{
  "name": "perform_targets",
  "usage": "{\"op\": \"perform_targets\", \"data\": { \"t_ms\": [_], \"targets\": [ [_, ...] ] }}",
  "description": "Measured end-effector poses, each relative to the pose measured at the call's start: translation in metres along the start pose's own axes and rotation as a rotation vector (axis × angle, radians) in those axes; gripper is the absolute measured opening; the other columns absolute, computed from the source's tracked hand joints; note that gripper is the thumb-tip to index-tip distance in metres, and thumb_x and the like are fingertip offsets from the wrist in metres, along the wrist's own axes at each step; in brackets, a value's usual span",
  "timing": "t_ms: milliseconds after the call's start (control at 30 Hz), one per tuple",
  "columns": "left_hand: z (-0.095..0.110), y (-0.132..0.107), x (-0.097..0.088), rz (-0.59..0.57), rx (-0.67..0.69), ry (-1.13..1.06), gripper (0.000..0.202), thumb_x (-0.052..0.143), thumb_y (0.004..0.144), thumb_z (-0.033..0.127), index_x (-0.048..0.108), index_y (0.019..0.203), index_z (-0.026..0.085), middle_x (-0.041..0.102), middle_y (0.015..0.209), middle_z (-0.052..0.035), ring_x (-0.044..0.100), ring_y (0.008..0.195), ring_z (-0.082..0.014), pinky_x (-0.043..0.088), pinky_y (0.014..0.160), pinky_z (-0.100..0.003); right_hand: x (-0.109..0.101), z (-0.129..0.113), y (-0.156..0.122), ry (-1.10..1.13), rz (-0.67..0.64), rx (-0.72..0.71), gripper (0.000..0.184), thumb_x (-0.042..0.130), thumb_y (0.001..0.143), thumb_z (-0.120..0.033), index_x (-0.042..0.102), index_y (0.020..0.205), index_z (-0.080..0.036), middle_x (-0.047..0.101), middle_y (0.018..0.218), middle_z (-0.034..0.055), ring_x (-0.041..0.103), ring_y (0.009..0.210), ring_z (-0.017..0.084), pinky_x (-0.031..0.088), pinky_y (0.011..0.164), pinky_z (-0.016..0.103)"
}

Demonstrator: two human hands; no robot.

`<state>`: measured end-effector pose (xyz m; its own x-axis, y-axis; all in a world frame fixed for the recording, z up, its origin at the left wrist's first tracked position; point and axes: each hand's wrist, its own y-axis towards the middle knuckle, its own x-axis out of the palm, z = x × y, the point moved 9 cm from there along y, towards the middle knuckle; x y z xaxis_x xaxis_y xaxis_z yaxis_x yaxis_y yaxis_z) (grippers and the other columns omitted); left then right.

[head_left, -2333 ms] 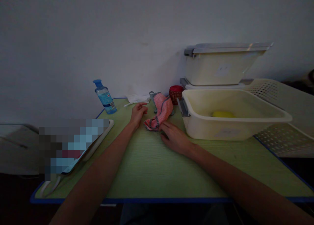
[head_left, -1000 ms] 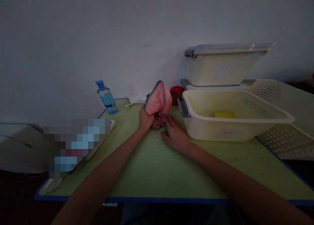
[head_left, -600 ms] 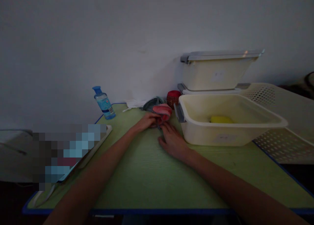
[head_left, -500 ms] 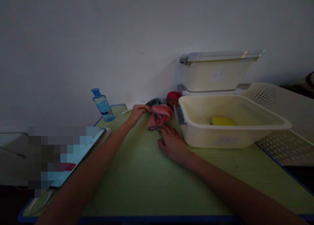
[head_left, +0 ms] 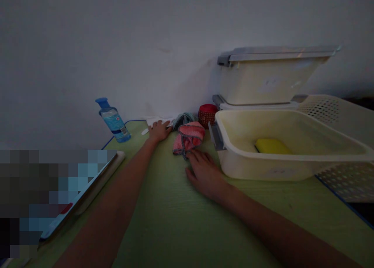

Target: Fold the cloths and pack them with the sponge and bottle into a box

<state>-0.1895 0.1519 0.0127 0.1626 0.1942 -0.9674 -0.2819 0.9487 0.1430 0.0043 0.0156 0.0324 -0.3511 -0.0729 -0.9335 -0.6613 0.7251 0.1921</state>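
My left hand (head_left: 159, 131) lies with fingers apart on a white item (head_left: 152, 121) near the table's back edge; I cannot make out what that item is. A crumpled pink cloth (head_left: 191, 134) with a dark stitched edge rests between my hands. Behind it a grey-green cloth (head_left: 181, 120) is bunched up. My right hand (head_left: 206, 174) is laid palm down on the green table (head_left: 163, 221), fingers stretched, its fingertips at the near edge of the pink cloth. Neither hand grips anything that I can see.
An open cream bin (head_left: 263, 168) holding a yellow sponge (head_left: 271, 146) stands at right. Behind are a lidded box (head_left: 263, 82), a red woven container (head_left: 207, 115) and a perforated basket (head_left: 344, 116). A blue bottle (head_left: 115, 123) and a tablet-like device (head_left: 84, 190) are at left.
My left hand has let go of the pink cloth and moved left onto the white item, fingers spreading. The right hand stays by the cloth. The view has shifted slightly.
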Motion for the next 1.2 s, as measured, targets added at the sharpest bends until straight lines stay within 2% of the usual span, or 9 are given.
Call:
{"op": "perform_targets", "data": {
  "t_ms": [167,300,533,667,833,933,1033,1133,1200],
  "targets": [
    [-0.002,-0.011,-0.008,0.020,-0.006,0.047,0.048,0.030,0.088,0.049,0.045,0.129,0.029,0.041,0.135,-0.0111,0.039,0.123,-0.0303,0.030,0.099,-0.048,-0.002,-0.009,0.001,0.090,0.019,-0.127,0.045,0.044,0.083,-0.016,0.043,0.127,-0.009,0.045,0.131,0.0140,0.041,0.120,0.022,0.032,0.103,0.038],
    [0.002,-0.031,-0.012,0.030,0.022,0.082,0.048,0.023,0.090,0.049,0.043,0.129,0.029,0.043,0.133,-0.0106,0.039,0.122,-0.0292,0.032,0.097,-0.046,0.001,-0.020,-0.001,0.084,-0.015,-0.255,0.042,0.043,0.086,-0.019,0.045,0.127,-0.010,0.041,0.136,0.0134,0.039,0.124,0.023,0.030,0.105,0.040],
    [0.014,-0.077,-0.027,0.130,-0.017,0.160,0.045,0.030,0.090,0.041,0.050,0.121,0.016,0.045,0.125,-0.0200,0.041,0.115,-0.0372,0.037,0.086,-0.050,0.003,-0.022,-0.002,0.006,-0.039,-0.243,0.036,0.041,0.088,-0.022,0.051,0.120,-0.009,0.045,0.134,0.0169,0.042,0.123,0.024,0.031,0.102,0.043],
    [0.027,-0.106,-0.035,0.139,0.042,0.173,0.039,0.034,0.089,0.036,0.056,0.112,0.013,0.050,0.116,-0.0191,0.044,0.110,-0.0347,0.040,0.084,-0.045,0.004,-0.022,-0.001,-0.016,-0.035,-0.232,0.035,0.042,0.087,-0.022,0.052,0.118,-0.009,0.046,0.133,0.0164,0.043,0.121,0.024,0.031,0.103,0.041],
    [0.043,-0.136,-0.039,0.081,0.160,0.145,0.031,0.037,0.087,0.030,0.059,0.101,0.013,0.058,0.104,-0.0162,0.055,0.099,-0.0289,0.043,0.078,-0.037,0.003,-0.022,0.000,-0.019,-0.033,-0.218,0.038,0.043,0.087,-0.023,0.050,0.121,-0.009,0.048,0.130,0.0156,0.044,0.120,0.024,0.032,0.102,0.040],
    [0.047,-0.143,-0.041,0.050,0.174,0.096,0.027,0.040,0.085,0.030,0.059,0.099,0.015,0.064,0.091,-0.0133,0.061,0.085,-0.0265,0.044,0.070,-0.034,0.002,-0.023,0.000,-0.020,-0.029,-0.214,0.041,0.043,0.086,-0.022,0.048,0.124,-0.007,0.047,0.130,0.0153,0.043,0.121,0.024,0.031,0.103,0.039],
    [0.043,-0.140,-0.046,0.036,0.156,0.017,0.028,0.044,0.083,0.039,0.061,0.090,0.017,0.066,0.078,-0.0111,0.063,0.075,-0.0258,0.043,0.063,-0.031,0.000,-0.022,-0.001,-0.023,-0.024,-0.203,0.040,0.043,0.087,-0.023,0.048,0.123,-0.006,0.048,0.130,0.0153,0.042,0.122,0.024,0.030,0.104,0.038],
    [0.035,-0.134,-0.048,0.007,0.187,-0.105,0.035,0.045,0.082,0.048,0.060,0.071,0.018,0.063,0.066,-0.0055,0.062,0.064,-0.0207,0.041,0.056,-0.026,0.001,-0.021,-0.001,-0.023,-0.026,-0.200,0.039,0.043,0.087,-0.024,0.049,0.122,-0.007,0.050,0.127,0.0150,0.042,0.121,0.024,0.031,0.103,0.038],
    [0.031,-0.131,-0.052,0.015,0.213,-0.196,0.039,0.040,0.085,0.047,0.059,0.067,0.017,0.060,0.061,-0.0022,0.059,0.058,-0.0166,0.041,0.053,-0.024,0.001,-0.021,-0.001,-0.024,-0.028,-0.200,0.038,0.043,0.087,-0.024,0.050,0.120,-0.006,0.052,0.124,0.0153,0.043,0.119,0.024,0.031,0.103,0.038]
  ]
}}
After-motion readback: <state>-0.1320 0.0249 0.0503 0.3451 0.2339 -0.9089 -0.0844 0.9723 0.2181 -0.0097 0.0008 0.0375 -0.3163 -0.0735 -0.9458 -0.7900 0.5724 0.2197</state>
